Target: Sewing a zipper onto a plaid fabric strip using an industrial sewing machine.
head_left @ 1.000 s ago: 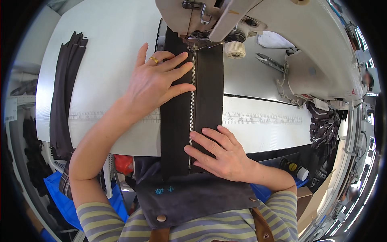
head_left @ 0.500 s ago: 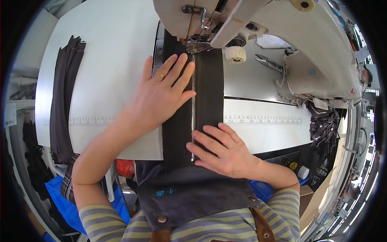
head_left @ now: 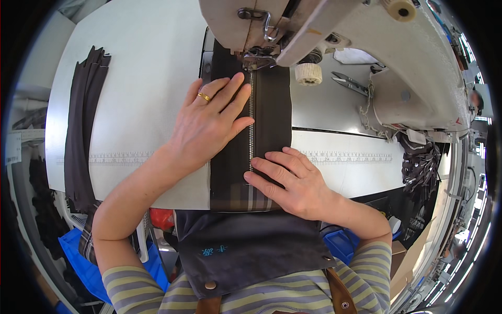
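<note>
Lying flat on the white table (head_left: pixel 146 78), a dark fabric strip (head_left: pixel 272 112) with a zipper (head_left: pixel 251 125) is fed under the sewing machine (head_left: pixel 334 31). It is pressed down by the left hand (head_left: pixel 209 123) with fingers together and by the right hand (head_left: pixel 290 180) with fingers slightly spread; nothing is gripped.

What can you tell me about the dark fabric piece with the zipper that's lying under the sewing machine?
The dark fabric piece is a long brown-black strip lying flat on the white table, running from the table's near edge up under the sewing machine. A metal zipper runs down its middle. Faint plaid shows at its near end. The left hand presses its left half, and the right hand its lower right.
</note>
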Action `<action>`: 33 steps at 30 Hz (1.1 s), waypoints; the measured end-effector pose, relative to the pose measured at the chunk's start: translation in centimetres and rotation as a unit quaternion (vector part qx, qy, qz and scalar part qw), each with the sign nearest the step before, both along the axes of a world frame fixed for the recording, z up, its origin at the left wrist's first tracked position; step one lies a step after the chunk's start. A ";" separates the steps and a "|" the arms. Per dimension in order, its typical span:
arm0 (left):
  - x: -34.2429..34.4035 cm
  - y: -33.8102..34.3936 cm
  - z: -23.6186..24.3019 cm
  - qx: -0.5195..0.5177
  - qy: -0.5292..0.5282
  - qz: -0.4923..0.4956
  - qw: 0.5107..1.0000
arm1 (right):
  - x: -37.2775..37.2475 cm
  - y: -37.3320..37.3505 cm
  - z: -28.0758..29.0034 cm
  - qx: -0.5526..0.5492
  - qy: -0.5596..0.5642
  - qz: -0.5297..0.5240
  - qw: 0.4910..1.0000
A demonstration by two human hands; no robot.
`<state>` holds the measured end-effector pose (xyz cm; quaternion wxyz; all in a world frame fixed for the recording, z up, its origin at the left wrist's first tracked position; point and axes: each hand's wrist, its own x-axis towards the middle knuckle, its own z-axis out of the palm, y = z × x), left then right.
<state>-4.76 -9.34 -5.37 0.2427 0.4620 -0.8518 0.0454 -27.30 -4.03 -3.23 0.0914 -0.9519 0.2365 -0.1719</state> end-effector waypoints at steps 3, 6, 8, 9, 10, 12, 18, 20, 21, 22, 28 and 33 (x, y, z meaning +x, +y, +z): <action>0.3 0.1 0.1 0.015 -0.006 -0.011 1.000 | 0.0 -0.9 0.1 -0.010 0.002 0.005 1.000; 0.1 0.0 0.5 0.014 -0.007 0.001 1.000 | 0.0 -1.8 0.0 -0.020 -0.001 0.007 1.000; 0.3 -0.1 0.2 0.010 -0.002 0.004 1.000 | 0.2 -2.5 -0.2 -0.023 -0.006 0.011 1.000; 0.4 -0.1 0.0 0.006 0.003 0.006 1.000 | 0.3 -2.8 -0.2 -0.026 -0.008 0.011 1.000; 0.4 -0.2 0.0 0.005 0.004 0.006 1.000 | 0.4 -3.2 -0.2 -0.029 -0.010 0.011 0.999; 0.4 -0.4 -0.2 -0.003 0.014 0.006 1.000 | 0.5 -3.8 -0.4 -0.034 -0.018 0.010 0.999; 0.6 -0.5 -0.2 -0.004 0.011 0.011 1.000 | 0.9 -5.7 -0.8 -0.061 -0.041 0.003 0.997; 0.6 -0.6 0.0 0.000 0.018 0.013 1.000 | 0.9 -6.2 -0.9 -0.067 -0.040 -0.003 0.997; 0.5 -0.6 0.1 0.003 0.024 0.014 1.000 | 0.9 -6.5 -1.0 -0.073 -0.039 -0.008 0.997; 0.7 -0.7 0.0 0.003 0.023 0.015 1.000 | 1.2 -6.6 -0.7 -0.077 -0.047 -0.020 0.996; 0.5 -0.6 0.3 0.003 0.013 0.015 1.000 | 1.5 -8.6 -1.1 -0.090 -0.055 -0.019 0.994; 1.3 -0.8 -0.2 0.008 0.025 -0.024 0.999 | 1.6 -10.0 -1.3 -0.083 -0.061 -0.033 0.994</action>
